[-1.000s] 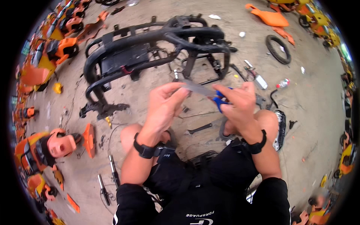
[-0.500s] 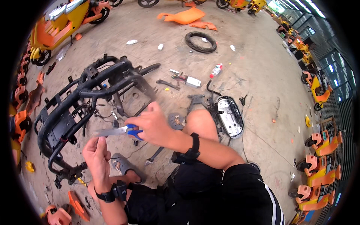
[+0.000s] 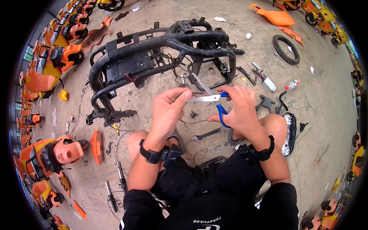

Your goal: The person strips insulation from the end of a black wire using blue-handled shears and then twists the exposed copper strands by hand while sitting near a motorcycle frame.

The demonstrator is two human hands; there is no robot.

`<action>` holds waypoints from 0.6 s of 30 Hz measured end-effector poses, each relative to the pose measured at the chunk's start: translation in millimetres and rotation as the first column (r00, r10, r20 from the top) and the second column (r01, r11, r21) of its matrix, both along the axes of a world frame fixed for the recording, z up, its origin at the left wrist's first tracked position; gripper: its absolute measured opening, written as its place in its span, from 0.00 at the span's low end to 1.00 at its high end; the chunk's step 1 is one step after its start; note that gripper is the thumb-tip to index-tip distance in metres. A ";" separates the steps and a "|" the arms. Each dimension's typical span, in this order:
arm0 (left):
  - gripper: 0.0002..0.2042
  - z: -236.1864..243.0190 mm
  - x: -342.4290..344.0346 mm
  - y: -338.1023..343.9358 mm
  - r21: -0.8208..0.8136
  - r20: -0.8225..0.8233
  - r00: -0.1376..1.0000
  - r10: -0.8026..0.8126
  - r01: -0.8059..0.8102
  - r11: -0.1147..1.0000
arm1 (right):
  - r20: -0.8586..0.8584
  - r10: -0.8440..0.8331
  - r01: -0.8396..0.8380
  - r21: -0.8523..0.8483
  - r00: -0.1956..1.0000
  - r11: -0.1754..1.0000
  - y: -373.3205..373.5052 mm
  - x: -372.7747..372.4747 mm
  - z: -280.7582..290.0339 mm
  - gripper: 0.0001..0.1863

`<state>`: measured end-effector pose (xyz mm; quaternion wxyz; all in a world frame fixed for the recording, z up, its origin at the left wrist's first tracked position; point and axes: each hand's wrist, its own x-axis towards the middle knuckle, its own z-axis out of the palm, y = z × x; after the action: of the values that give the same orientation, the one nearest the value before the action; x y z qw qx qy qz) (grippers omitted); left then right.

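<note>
My right hand [image 3: 241, 109] has its fingers in the blue handles of a pair of scissors [image 3: 209, 99]. The blades are spread apart and point toward my left hand. Pinched between the thumb and fingers of my left hand [image 3: 168, 109] is a thin dark wire [image 3: 198, 93], which lies between the open blades. Its far end is hard to make out. Both hands are in front of me, over the floor just on the near side of a black tubular scooter frame [image 3: 168, 40].
A wrench [image 3: 206, 134] lies on the concrete between my feet. To the right are a silver box with wires [image 3: 268, 83], a bottle [image 3: 292, 84] and a tyre [image 3: 286, 50]. Orange scooters [image 3: 65, 151] and two shock absorbers [image 3: 121, 176] are at left.
The view has turned left, and the frame sits more centrally. The scissor blades have gone from together to spread apart. My right hand is now at the right of my left hand, with the wire showing between the blades.
</note>
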<state>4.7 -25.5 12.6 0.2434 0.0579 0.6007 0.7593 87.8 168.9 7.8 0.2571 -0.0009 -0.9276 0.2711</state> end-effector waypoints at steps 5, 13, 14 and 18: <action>0.07 -0.4 -2.3 -2.0 0.069 0.062 0.998 -0.010 0.006 0.998 | 0.025 0.048 -0.047 -0.060 0.999 0.997 10.3 0.0 -1.6 0.31; 0.07 -0.2 -5.3 -6.9 0.050 -0.049 0.997 -0.067 0.070 0.996 | -0.010 0.109 -0.109 0.061 0.994 0.992 7.5 0.4 -4.7 0.28; 0.07 -0.3 -4.9 -7.7 0.032 -0.057 0.996 -0.066 0.068 0.997 | -0.007 0.101 -0.100 0.051 0.995 0.994 7.0 0.8 -3.6 0.27; 0.07 -0.5 -5.2 -6.2 0.016 -0.079 0.995 -0.066 0.068 0.998 | -0.027 0.090 -0.089 0.059 0.996 0.994 8.2 1.1 -6.4 0.26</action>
<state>-0.5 -31.8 12.1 0.2444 0.1101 0.6005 0.7533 88.8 177.1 1.4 0.2582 0.0520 -0.9303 0.2555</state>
